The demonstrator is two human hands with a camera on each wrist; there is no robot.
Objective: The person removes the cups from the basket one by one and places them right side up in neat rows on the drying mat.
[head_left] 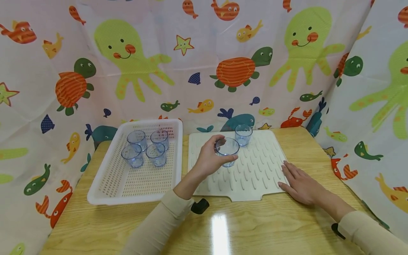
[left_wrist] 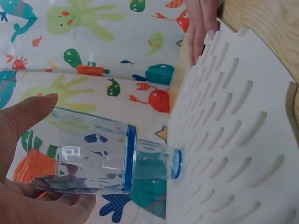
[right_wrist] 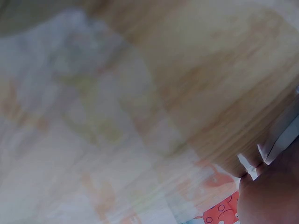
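Observation:
My left hand grips a clear bluish glass by its sides, thumb on one side and fingers on the other. This glass is upright over the cream ridged drying mat; in the left wrist view its blue base is apart from the mat. Behind it, a second similar glass stands upright on the mat's far part. My right hand lies flat on the table, fingertips at the mat's right edge. The right wrist view is mostly blurred tabletop, with part of that hand at its lower right.
A white perforated basket stands left of the mat, with several similar glasses in its far half. Both sit on a wooden table. A curtain printed with sea animals hangs behind and along both sides.

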